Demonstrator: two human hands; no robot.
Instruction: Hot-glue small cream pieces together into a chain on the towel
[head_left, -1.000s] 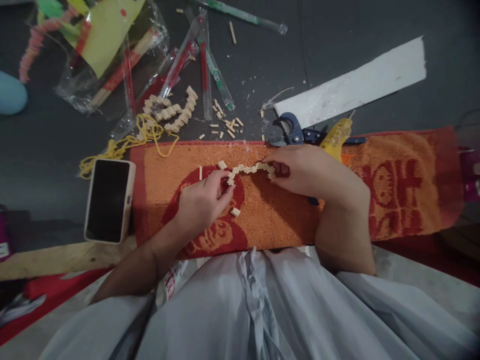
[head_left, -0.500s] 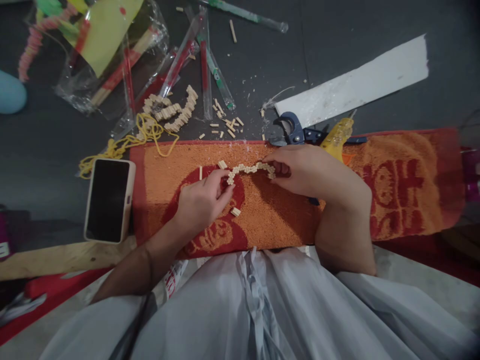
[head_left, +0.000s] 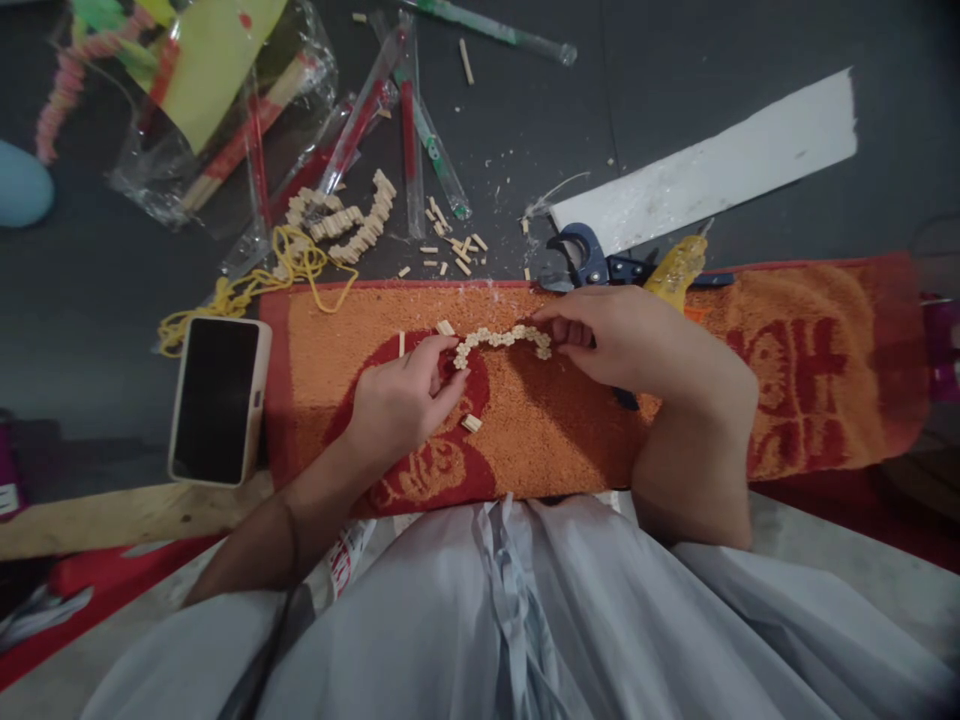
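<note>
A short curved chain of small pale wooden pieces (head_left: 498, 339) lies on an orange and red towel (head_left: 540, 430). My left hand (head_left: 401, 405) pinches the chain's left end with thumb and fingers. My right hand (head_left: 626, 340) pinches the right end, fingers curled. A loose wooden piece (head_left: 471, 423) lies on the towel just below the left hand, and another (head_left: 445, 327) just above it.
A phone (head_left: 217, 398) lies left of the towel beside yellow string (head_left: 247, 285). Behind the towel are a longer chain of pieces (head_left: 345, 225), scattered wood bits, wrapped chopsticks (head_left: 409, 140), blue cutters (head_left: 589, 258), a yellow glue gun (head_left: 675, 270), a white strip (head_left: 705, 175) and a plastic bag (head_left: 217, 90).
My right hand has shifted slightly, its fingers adjusting on the chain's right end. The left hand and chain stay almost where they were.
</note>
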